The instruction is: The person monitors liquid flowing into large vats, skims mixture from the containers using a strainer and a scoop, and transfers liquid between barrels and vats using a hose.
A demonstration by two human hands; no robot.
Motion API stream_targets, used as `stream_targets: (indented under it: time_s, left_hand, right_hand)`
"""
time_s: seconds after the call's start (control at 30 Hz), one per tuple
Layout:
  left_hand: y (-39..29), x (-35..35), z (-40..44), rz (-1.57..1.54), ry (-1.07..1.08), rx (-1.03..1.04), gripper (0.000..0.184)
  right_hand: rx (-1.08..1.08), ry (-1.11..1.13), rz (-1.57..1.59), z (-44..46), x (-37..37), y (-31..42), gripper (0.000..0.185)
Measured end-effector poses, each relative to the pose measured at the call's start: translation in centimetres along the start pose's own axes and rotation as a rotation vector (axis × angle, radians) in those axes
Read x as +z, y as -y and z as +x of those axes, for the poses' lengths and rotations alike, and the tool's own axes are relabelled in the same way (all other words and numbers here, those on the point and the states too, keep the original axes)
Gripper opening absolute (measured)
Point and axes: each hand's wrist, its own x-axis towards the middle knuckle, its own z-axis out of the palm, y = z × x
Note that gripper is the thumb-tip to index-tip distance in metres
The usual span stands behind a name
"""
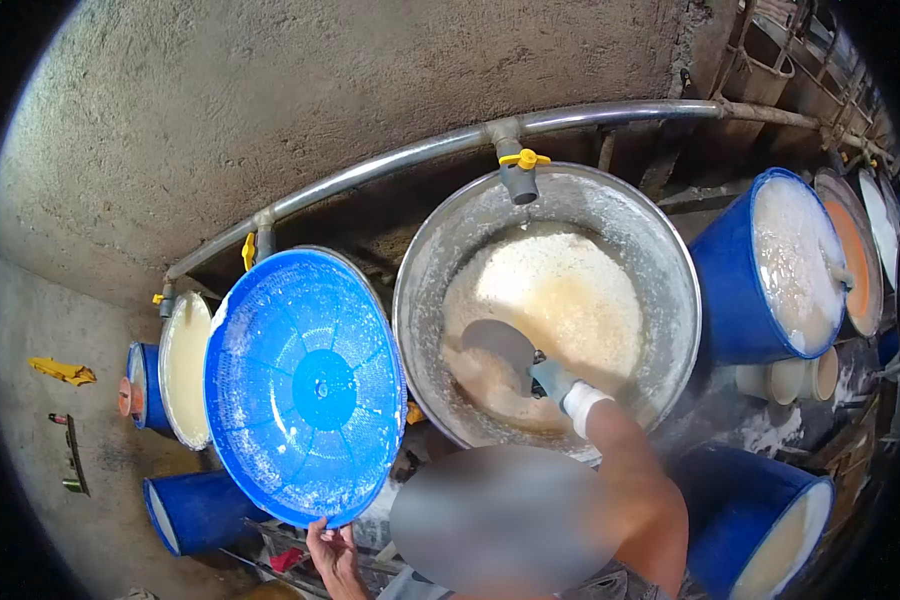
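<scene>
My left hand (334, 560) pinches the lower rim of a large blue plastic colander (325, 390), its inside dusted with white residue. The colander is tipped up beside a big round metal vat (425, 290). Inside the vat lies a mound of whitish, damp-looking granular material (570, 285). My right hand (562, 388), in a pale glove with a white wrapped cuff, reaches over the near rim. It grips the short dark handle of a scoop (500, 345) with a round grey blade, low over the material. Whether the blade touches the material I cannot tell.
A metal pipe (370, 165) with yellow-handled valves (524, 158) runs along the wall, one outlet over the vat. Blue drums (720, 280) of pale contents stand right and left. A basin of cream liquid (185, 370) sits behind the colander. A blurred oval covers the lower middle.
</scene>
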Motion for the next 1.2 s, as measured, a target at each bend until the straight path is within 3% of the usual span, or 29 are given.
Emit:
stream_targets:
  time_s: [0.13,0.27,0.33,0.5,0.57,0.63,0.77,0.83,0.97,1.07,1.2]
  left_hand:
    - [0.2,-0.6,0.8,0.017,0.030,0.003,0.058]
    - [0.8,0.9,-0.3,0.057,0.041,0.029,0.061]
    - [0.6,0.5,0.3,0.045,0.039,0.004,0.061]
    - [0.7,-1.0,1.0,0.078,0.061,0.040,0.060]
    - [0.6,-2.7,2.6,0.078,0.118,0.013,0.057]
    - [0.2,-2.2,2.7,0.055,0.101,-0.018,0.055]
    - [0.6,0.1,0.8,0.050,-0.031,0.015,0.048]
    - [0.9,0.5,0.3,0.060,-0.023,0.051,0.044]
    - [2.7,-0.3,1.1,0.028,-0.016,0.082,0.039]
    - [4.5,-1.2,2.6,-0.036,0.002,0.081,0.039]
    - [8.0,1.8,1.6,-0.038,-0.048,0.246,0.035]
  right_hand:
    - [0.133,0.088,-0.105,-8.3,-6.2,6.1,0.028]
    - [0.211,0.060,-0.634,-11.6,-10.5,9.6,0.044]
    - [-0.044,-0.062,-0.835,-13.3,-13.0,10.8,0.047]
    - [-0.118,-0.130,-0.836,-11.6,-18.7,9.6,0.034]
    - [-0.198,-0.115,-0.819,-12.1,-20.8,9.9,0.037]
    - [-0.223,-0.246,-1.027,-12.5,-22.5,10.4,0.050]
    - [-0.370,-0.333,-1.050,-14.7,-24.0,12.6,0.054]
    - [-0.422,-0.567,-0.923,-15.2,-23.7,13.6,0.046]
    - [-0.430,-0.689,-0.720,-15.7,-21.5,13.6,0.051]
    - [-0.580,-0.352,-0.247,-15.8,-21.5,14.4,0.059]
    - [-0.688,-0.024,-0.107,-14.3,-23.3,15.4,0.051]
